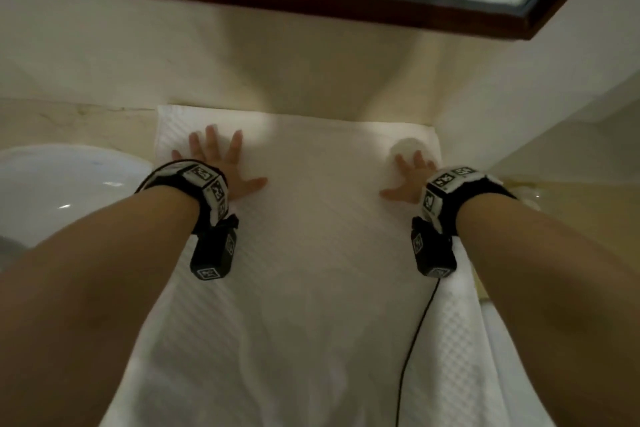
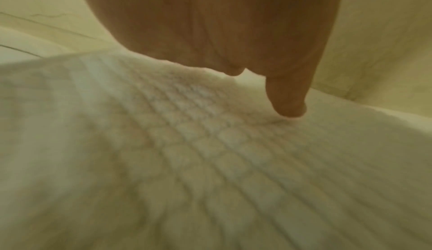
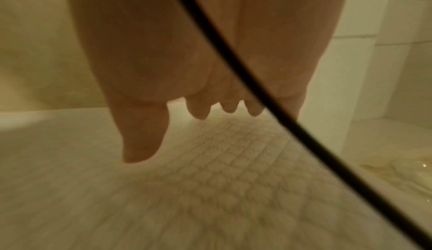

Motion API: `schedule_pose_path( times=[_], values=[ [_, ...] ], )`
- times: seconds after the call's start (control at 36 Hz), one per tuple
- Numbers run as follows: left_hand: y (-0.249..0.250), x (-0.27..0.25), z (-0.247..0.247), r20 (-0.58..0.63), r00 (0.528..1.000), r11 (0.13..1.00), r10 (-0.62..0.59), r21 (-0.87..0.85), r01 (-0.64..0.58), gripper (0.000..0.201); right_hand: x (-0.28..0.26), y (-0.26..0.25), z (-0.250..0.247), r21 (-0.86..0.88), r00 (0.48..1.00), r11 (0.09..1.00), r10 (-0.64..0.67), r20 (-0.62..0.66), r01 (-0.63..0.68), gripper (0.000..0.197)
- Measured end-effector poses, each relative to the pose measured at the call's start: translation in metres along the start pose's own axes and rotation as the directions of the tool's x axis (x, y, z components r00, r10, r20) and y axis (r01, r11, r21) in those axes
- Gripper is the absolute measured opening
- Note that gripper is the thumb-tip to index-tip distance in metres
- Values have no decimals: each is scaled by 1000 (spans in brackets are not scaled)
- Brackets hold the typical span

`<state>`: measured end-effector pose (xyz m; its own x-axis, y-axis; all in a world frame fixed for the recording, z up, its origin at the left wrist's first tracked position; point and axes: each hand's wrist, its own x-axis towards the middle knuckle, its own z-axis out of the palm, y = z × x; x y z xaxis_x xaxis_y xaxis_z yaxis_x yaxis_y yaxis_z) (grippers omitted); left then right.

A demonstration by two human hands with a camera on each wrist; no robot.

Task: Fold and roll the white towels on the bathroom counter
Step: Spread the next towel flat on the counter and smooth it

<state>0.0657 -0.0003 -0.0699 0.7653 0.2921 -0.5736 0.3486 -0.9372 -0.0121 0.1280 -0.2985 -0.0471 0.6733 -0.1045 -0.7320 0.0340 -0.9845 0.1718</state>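
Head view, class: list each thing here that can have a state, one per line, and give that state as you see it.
white towel: spread flat along the counter, not yet rolled.
left hand: fingers spread, palm down on the towel's far left part.
right hand: fingers spread, palm down near the towel's far right corner.
sink: left of the towel, basin looks dry.
black cable: hanging slack from the right wrist.

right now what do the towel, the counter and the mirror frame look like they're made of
Towel: white woven cloth, matte, with a raised waffle grid; probably cotton.
Counter: pale beige stone, likely polished marble, going by faint dark veins.
Mirror frame: dark reddish-brown, smooth with a slight sheen; looks like varnished wood, though it could be a laminate.
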Motion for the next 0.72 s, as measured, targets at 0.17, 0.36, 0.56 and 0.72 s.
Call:
schedule_pose_path(
  times=[0.17,0.36,0.56,0.72],
  values=[
    [-10,-63,24,77,996,999,48,2,-48,102,-44,-3,45,-112,989,986,-108,104,120,98],
    [-8,-127,75,186,981,999,51,-4,-51,102,-68,-13,81,-129,994,986,-100,45,105,102],
    [-17,-138,122,67,993,995,101,17,-103,108,-58,3,96,-128,992,984,-128,-7,126,104],
    [-19,-132,126,22,995,995,102,14,-102,110,-51,5,88,-186,994,977,-111,-15,107,112]
  ],
)
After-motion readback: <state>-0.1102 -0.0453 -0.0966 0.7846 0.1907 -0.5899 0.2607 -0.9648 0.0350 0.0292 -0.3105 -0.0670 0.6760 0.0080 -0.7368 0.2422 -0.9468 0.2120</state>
